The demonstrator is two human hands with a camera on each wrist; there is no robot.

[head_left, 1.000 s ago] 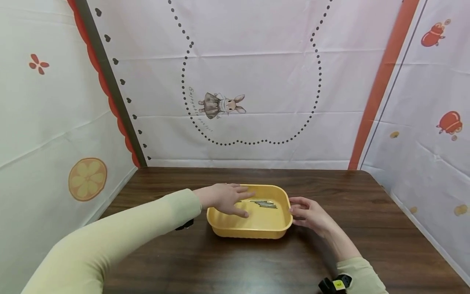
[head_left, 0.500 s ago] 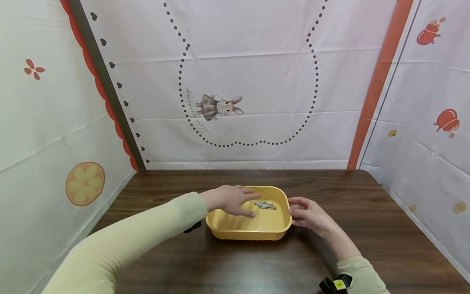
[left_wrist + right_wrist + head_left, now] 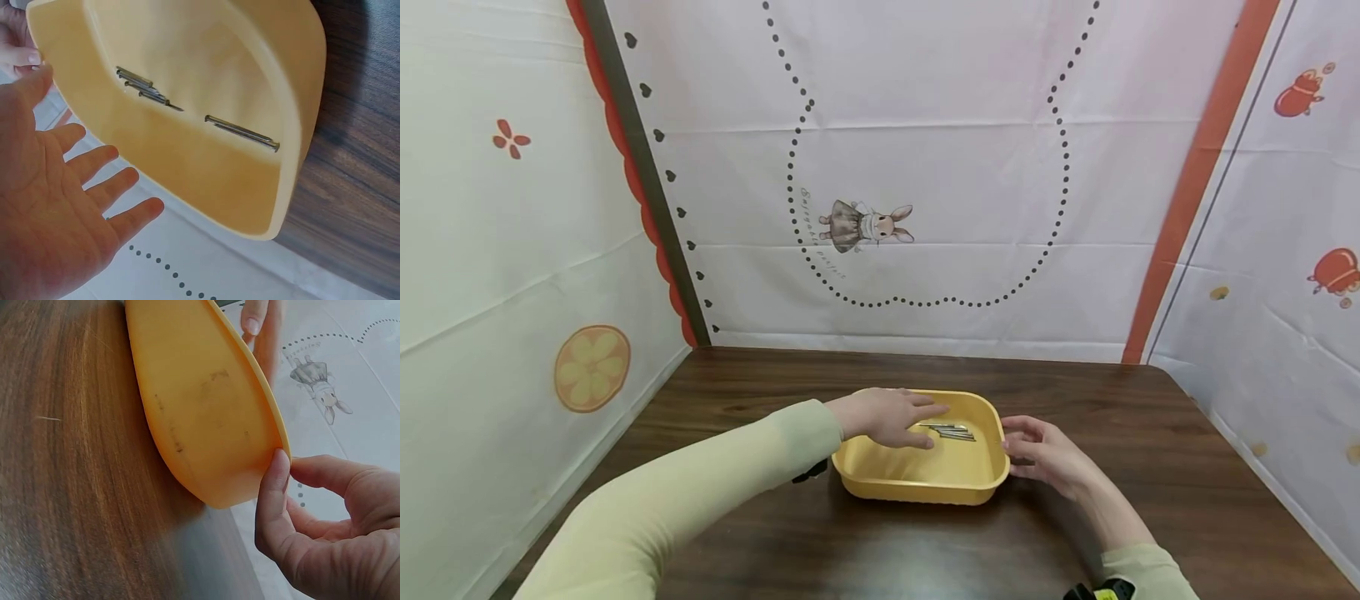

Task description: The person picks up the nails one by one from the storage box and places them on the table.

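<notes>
A shallow yellow tray [image 3: 917, 487] sits on the dark wooden table [image 3: 1150, 433], with several steel nails [image 3: 953, 432] lying at its far right. My left hand [image 3: 897, 417] reaches flat over the tray with straight, spread fingers, its tips just short of the nails and holding nothing. In the left wrist view the bare palm [image 3: 59, 206] hovers above the tray [image 3: 275, 75], where a bunch of nails [image 3: 142, 86] lies apart from one pair. My right hand [image 3: 1043, 454] rests at the tray's right side. Its thumb tip [image 3: 279, 464] touches the rim [image 3: 265, 409], fingers loosely curled.
Printed white cloth walls [image 3: 925, 167] close the table in at the back and on both sides. Bare wood lies in front of the tray and to its right. A black wrist strap [image 3: 1093, 592] shows at the bottom edge.
My left hand has slid slightly further over the tray toward the nails. The right hand stays at the tray's right rim. The head view has shifted a little.
</notes>
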